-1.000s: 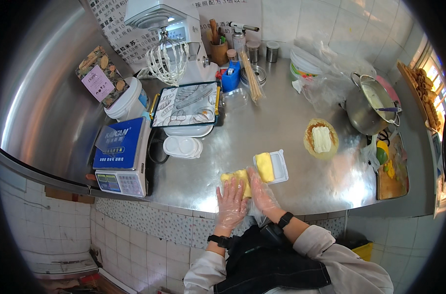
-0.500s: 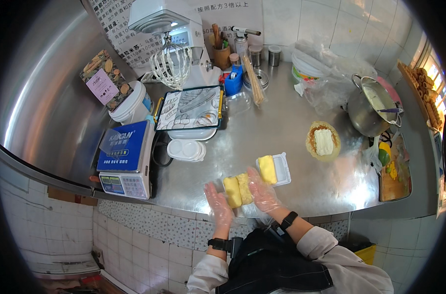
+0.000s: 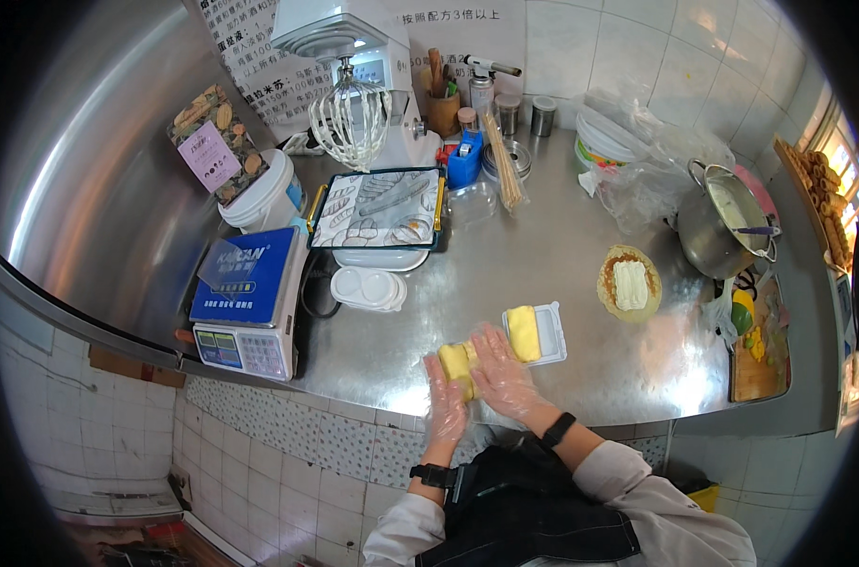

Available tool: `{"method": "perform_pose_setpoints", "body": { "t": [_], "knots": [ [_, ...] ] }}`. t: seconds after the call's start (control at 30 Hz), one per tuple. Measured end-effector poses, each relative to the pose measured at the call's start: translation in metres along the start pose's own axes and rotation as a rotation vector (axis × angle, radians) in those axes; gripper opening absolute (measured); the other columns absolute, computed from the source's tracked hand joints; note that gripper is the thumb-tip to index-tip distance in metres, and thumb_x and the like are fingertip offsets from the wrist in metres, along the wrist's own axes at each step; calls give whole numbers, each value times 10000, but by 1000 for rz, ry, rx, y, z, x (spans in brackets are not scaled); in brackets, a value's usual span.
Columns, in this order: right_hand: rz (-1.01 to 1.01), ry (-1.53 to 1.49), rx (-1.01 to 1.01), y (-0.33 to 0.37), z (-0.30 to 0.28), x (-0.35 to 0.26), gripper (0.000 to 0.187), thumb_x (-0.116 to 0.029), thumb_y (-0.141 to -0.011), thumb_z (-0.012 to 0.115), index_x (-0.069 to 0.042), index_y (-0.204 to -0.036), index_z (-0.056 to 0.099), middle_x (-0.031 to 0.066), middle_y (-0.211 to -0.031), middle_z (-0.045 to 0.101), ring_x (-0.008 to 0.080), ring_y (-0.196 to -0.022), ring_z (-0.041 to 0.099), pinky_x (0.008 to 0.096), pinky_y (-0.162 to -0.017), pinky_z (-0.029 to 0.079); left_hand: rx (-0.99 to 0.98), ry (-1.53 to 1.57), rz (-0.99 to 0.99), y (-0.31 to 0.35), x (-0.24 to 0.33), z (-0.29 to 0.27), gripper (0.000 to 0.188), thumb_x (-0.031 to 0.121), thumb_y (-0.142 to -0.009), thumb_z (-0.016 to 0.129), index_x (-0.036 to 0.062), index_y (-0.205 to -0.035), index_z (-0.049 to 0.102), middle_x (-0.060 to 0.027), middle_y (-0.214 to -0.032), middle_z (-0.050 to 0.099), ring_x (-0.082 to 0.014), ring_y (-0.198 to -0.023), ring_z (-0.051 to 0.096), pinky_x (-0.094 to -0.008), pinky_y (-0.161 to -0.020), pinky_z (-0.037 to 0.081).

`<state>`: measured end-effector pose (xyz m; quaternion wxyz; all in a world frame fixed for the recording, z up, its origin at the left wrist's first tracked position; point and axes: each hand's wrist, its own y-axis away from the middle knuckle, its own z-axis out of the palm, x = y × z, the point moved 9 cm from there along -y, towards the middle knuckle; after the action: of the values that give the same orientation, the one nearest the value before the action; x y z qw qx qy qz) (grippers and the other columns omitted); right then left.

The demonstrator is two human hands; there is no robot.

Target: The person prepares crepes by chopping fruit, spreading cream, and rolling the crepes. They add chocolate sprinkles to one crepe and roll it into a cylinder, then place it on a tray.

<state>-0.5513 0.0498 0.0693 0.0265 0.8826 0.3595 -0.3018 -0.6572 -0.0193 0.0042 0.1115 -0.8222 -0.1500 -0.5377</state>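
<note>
A yellow crepe roll [image 3: 456, 367] lies at the front edge of the steel counter, between my two hands in clear plastic gloves. My left hand [image 3: 445, 404] lies along its left side with the fingers stretched out. From the right, my right hand [image 3: 505, 376] reaches flat over the adjoining part of the crepe, fingers extended, and hides most of it. Beside the right hand, another yellow crepe roll [image 3: 522, 333] fills the left part of a white plastic tray [image 3: 550, 331]. Farther right lies a round flat crepe [image 3: 644, 307] topped with brown filling and a block of white cream [image 3: 629, 285].
A scale [image 3: 245, 302] stands at left, near stacked white lids [image 3: 368, 287] and a sketch-patterned tray [image 3: 377, 208]. Behind is a mixer with a cream-coated whisk [image 3: 351, 123]. At right stand a steel pot [image 3: 708, 231] and a cutting board [image 3: 767, 376] with fruit.
My right hand has moved left over the paler part of the crepe, covering it. The left hand has come closer against the roll. The whole view has shifted slightly.
</note>
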Motion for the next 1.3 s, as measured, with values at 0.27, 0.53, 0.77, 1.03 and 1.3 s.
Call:
{"method": "perform_pose_setpoints", "body": {
  "t": [0.27, 0.53, 0.77, 1.03, 1.3],
  "knots": [
    [286, -504, -164, 43, 9, 19, 744, -346, -988, 486, 88, -1486, 142, 324, -1531, 196, 440, -1401, 278, 412, -1139, 275, -189, -211, 69, 13, 2, 5, 673, 293, -1023, 373, 1, -1540, 54, -255, -1596, 47, -377, -1489, 55, -432, -1207, 65],
    [419, -531, -139, 44, 20, 37, 697, -452, -1009, 397, 7, -1506, 226, 255, -1494, 356, 382, -1345, 408, 387, -1097, 337, -212, -586, 221, 13, 44, 7, 642, 339, -1001, 395, 51, -1537, 191, -203, -1601, 127, -382, -1483, 96, -499, -1194, 88],
    [515, -665, -95, 40, 26, 51, 672, -498, -1027, 310, -27, -1504, 275, 225, -1479, 402, 341, -1345, 429, 366, -1099, 337, -482, -925, 338, -1, 55, 41, 657, 408, -983, 386, 74, -1530, 243, -111, -1603, 201, -310, -1483, 154, -505, -1190, 78],
    [422, -721, 48, 21, 22, 54, 678, -508, -1027, 287, -17, -1495, 297, 244, -1445, 436, 370, -1333, 432, 375, -1107, 324, -17, 504, -233, -11, -11, -3, 828, 557, -1017, 291, 69, -1532, -136, -172, -1618, -57, -305, -1492, 38, -379, -1198, 73],
    [563, -738, -87, 21, 47, 68, 630, -454, -1039, 376, 4, -1471, 351, 131, -1450, 479, 194, -1325, 434, 291, -1100, 316, -191, 194, -110, 13, -4, 0, 820, 418, -1008, 379, 22, -1523, -123, -211, -1609, -68, -322, -1495, -18, -391, -1203, 59]
  ]
}}
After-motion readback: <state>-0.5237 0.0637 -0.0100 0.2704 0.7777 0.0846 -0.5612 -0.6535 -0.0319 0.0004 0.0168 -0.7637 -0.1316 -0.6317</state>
